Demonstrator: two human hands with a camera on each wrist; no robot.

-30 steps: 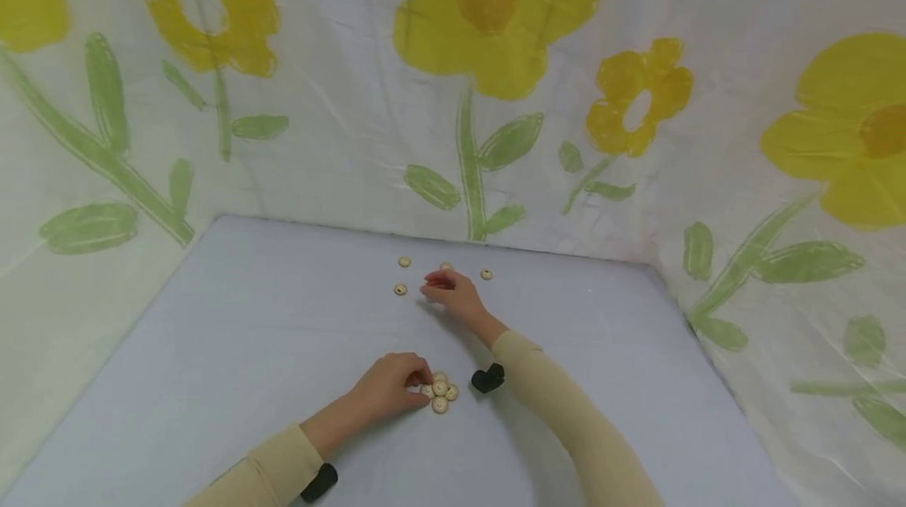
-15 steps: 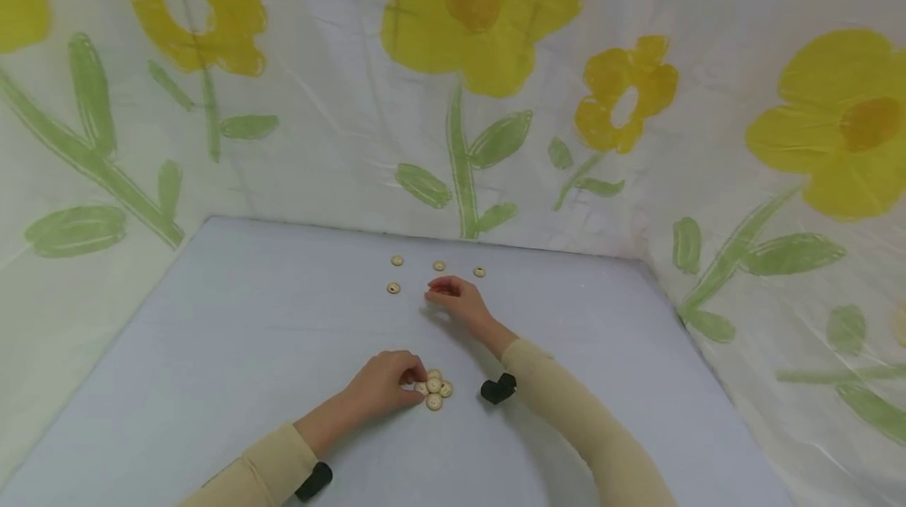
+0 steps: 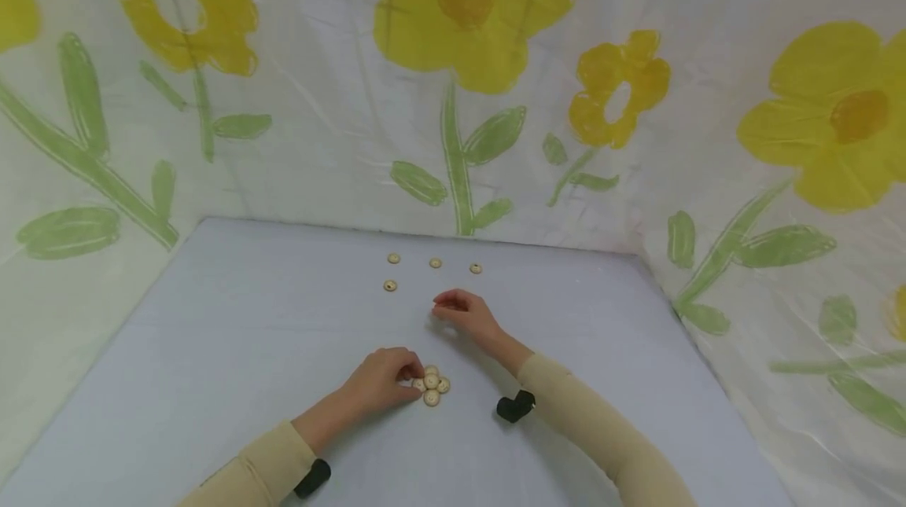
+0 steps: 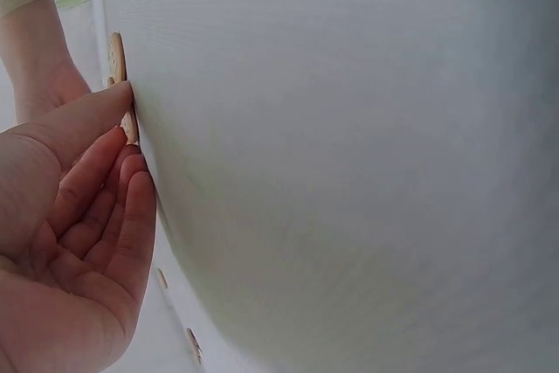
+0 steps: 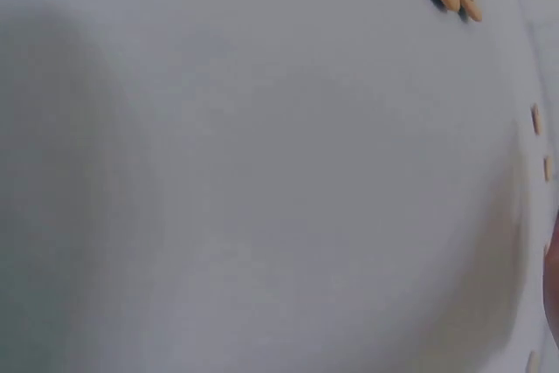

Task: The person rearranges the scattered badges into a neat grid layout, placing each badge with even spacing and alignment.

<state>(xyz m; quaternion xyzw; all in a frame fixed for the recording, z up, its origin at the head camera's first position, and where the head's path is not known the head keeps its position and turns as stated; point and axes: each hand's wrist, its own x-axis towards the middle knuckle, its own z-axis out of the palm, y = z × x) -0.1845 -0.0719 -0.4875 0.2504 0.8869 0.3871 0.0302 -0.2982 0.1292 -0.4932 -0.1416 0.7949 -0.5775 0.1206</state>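
Observation:
Pale wooden buttons form a flower-like cluster [image 3: 432,398] on the table, with one button [image 3: 432,381] lying on top in the middle. My left hand [image 3: 382,381] rests at its left side, thumb and fingertips pinching the left button [image 3: 419,386]. In the left wrist view, my thumb [image 4: 96,120] presses by the button's edge. Farther back, my right hand [image 3: 473,317] is above the table, its thumb and fingertips together around a small pale edge that looks like a button. Most of that piece is hidden. The right wrist view shows only a sliver of that hand.
Several loose buttons lie near the table's back edge: one at the back left [image 3: 393,258], one in the middle [image 3: 435,262], one at right [image 3: 476,268] and one in front [image 3: 390,285]. A flower-printed curtain [image 3: 318,153] surrounds the pale table [image 3: 233,318].
My right hand has drawn back from the loose buttons toward the cluster, uncovering the middle back button. The left hand stays at the cluster. The head view has shifted slightly.

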